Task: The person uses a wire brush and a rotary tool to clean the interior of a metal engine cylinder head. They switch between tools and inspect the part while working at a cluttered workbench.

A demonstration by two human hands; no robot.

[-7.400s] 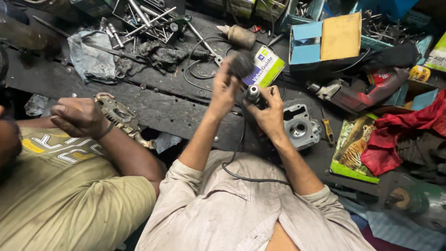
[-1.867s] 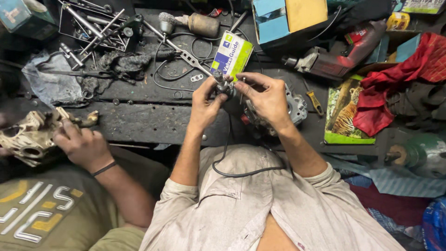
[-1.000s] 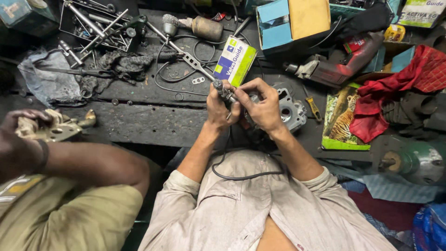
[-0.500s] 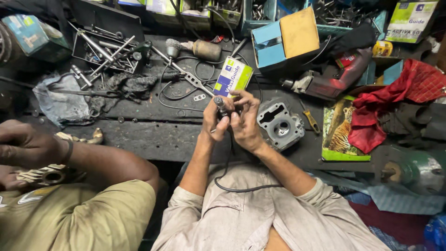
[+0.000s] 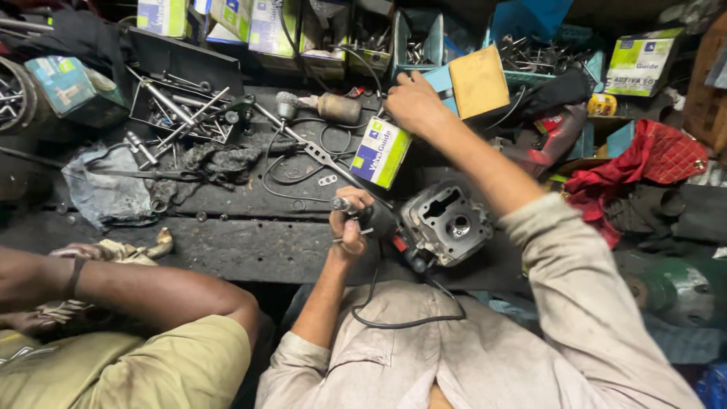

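Around the grey engine cylinder (image 5: 447, 225), bare bench (image 5: 227, 246) lay open to its left. A small white and green box (image 5: 381, 154) blocked the way behind it, red cloth (image 5: 651, 163) crowded its right, and loose rods (image 5: 178, 113) cluttered the far left.

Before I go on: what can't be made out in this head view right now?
- Right hand: its fingertips are hidden by the hand itself, so whether it grips anything cannot be told.
- Small power tool in the left hand: its bit is too small to identify.
- Engine cylinder block: near edge hidden by the right forearm.
- Co-worker's hands: cut off by the left edge.
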